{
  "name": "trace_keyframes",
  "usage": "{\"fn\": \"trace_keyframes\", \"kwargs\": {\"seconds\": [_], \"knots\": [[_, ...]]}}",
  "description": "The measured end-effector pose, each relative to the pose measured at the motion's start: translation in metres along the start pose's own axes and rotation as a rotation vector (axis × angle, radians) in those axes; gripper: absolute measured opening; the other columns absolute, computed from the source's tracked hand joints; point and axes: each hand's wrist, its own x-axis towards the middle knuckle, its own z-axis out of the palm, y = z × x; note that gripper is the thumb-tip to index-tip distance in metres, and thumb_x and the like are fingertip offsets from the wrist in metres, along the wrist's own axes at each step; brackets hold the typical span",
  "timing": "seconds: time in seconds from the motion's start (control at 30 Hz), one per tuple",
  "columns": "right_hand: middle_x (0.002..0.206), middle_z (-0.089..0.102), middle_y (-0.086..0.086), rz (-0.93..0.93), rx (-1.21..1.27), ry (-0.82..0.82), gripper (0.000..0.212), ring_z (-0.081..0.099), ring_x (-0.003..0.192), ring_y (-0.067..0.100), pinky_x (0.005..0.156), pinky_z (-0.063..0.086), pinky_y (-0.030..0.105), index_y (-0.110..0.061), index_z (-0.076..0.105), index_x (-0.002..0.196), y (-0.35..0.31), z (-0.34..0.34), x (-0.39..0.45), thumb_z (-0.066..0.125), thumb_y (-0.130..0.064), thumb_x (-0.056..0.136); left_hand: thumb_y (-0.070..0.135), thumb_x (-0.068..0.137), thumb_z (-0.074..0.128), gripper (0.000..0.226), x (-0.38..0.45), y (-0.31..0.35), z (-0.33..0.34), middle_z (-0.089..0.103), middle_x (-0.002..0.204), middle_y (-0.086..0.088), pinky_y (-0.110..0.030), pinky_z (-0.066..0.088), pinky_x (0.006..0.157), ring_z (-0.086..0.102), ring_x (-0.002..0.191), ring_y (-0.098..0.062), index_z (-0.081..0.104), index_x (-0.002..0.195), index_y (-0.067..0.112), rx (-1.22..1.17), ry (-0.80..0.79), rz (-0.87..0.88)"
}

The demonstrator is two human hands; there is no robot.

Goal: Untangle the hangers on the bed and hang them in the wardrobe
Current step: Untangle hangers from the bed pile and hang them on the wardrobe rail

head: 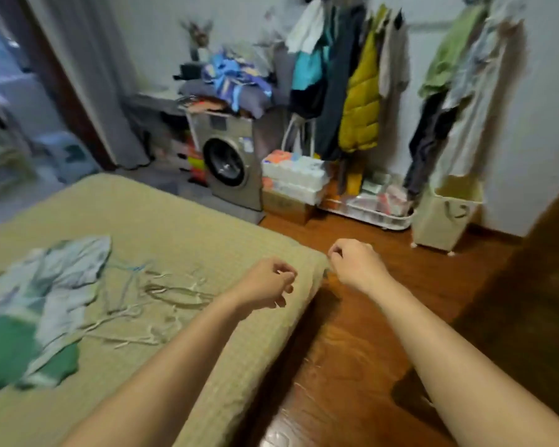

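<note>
Olive-tan quilted cover on the bed (162, 221); the tangle of thin wire hangers (149, 301) lies on it, pale and brownish loops overlapping, just right of a crumpled grey-white garment (62, 279) and a green garment (10, 353). The frame is motion-blurred, so I cannot count the hangers or see where the hooks interlock. My left hand (265, 283) hangs over the bed's near corner, just right of the tangle, fingers loosely curled and holding nothing that I can see. My right hand (355, 262) is past the bed edge above the wooden floor (352, 366), fingers also loosely curled; nothing visible in it. The open clothes rack (433, 25) that I take for the wardrobe stands across the room against the wall, carrying a mustard padded vest (360, 101) and other clothes, beside a washing machine (229, 166). Judgement: the untangling step is not yet begun, no hanger is lifted, and the hanging is entirely ahead. The next move calls for bringing both hands leftward over the pile, pinning one hanger with one hand and drawing another free by its hook with the other, slowly, since the wires may snag.
</note>
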Motion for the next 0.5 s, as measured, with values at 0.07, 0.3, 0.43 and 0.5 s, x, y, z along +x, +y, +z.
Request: {"fn": "trace_keyframes", "kwargs": {"seconds": [0.07, 0.3, 0.43, 0.5], "knots": [[0.106, 0.068, 0.001, -0.092, 0.009, -0.128, 0.025, 0.060, 0.101, 0.027, 0.077, 0.045, 0.032, -0.027, 0.068, 0.098, -0.058, 0.049, 0.009, 0.043, -0.025, 0.095, 0.022, 0.101, 0.049, 0.019, -0.019, -0.063, -0.052, 0.065, 0.084, -0.004, -0.023, 0.040, 0.048, 0.059, 0.056, -0.016, 0.064, 0.109, 0.015, -0.088, 0.072, -0.110], [0.089, 0.071, 0.007, -0.332, -0.020, -0.414, 0.022, 0.065, 0.087, 0.027, 0.072, 0.048, 0.032, -0.015, 0.071, 0.090, -0.225, 0.230, 0.007, 0.049, -0.021, 0.093, 0.029, 0.099, 0.051, 0.020, -0.094, -0.249, -0.185, 0.065, 0.084, -0.002, -0.025, 0.044, 0.058, 0.060, 0.058, -0.016, 0.065, 0.098, 0.016, -0.267, 0.321, -0.448], [0.088, 0.072, 0.006, -0.340, -0.056, -0.475, 0.023, 0.067, 0.086, 0.025, 0.073, 0.050, 0.033, -0.015, 0.072, 0.092, -0.261, 0.275, 0.031, 0.050, -0.021, 0.093, 0.026, 0.099, 0.051, 0.017, -0.097, -0.293, -0.221, 0.065, 0.082, -0.002, -0.023, 0.043, 0.056, 0.059, 0.057, -0.015, 0.064, 0.101, 0.015, -0.383, 0.367, -0.494], [0.089, 0.071, 0.003, -0.329, -0.057, -0.469, 0.023, 0.066, 0.088, 0.025, 0.074, 0.051, 0.032, -0.018, 0.072, 0.095, -0.270, 0.294, 0.050, 0.050, -0.021, 0.093, 0.025, 0.099, 0.051, 0.017, -0.086, -0.313, -0.231, 0.064, 0.082, -0.003, -0.023, 0.042, 0.055, 0.059, 0.056, -0.016, 0.064, 0.102, 0.014, -0.415, 0.384, -0.510]]}}
